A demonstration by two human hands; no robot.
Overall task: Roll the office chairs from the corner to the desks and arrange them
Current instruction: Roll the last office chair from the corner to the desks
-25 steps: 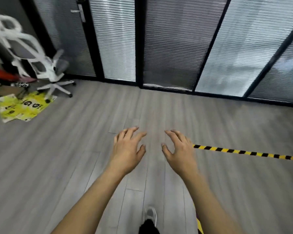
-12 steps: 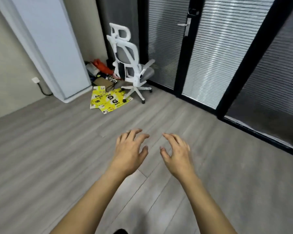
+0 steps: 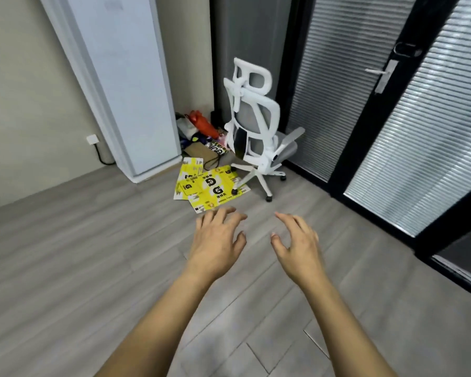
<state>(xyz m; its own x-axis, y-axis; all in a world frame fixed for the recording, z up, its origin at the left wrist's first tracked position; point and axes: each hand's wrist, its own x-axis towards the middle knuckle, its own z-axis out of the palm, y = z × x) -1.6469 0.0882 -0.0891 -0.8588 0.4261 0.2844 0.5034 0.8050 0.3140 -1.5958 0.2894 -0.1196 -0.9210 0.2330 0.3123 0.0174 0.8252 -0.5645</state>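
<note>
One white office chair (image 3: pixel 256 131) with grey mesh back, headrest and wheeled base stands in the corner, its back turned toward me and its seat facing the glass wall. My left hand (image 3: pixel 218 240) and my right hand (image 3: pixel 298 243) are stretched out in front of me over the grey floor, fingers spread, holding nothing. Both hands are well short of the chair and touch nothing. No desk is in view.
Flattened yellow cardboard (image 3: pixel 204 186) lies on the floor under one chair leg. Bags and clutter (image 3: pixel 201 129) fill the corner beside a tall white cabinet (image 3: pixel 125 85). A black-framed glass wall with blinds and a door handle (image 3: pixel 384 74) runs along the right.
My view has swung left from the glass wall toward the corner, and the chair is now nearer and centred ahead. Both hands stay open and held out in front.
</note>
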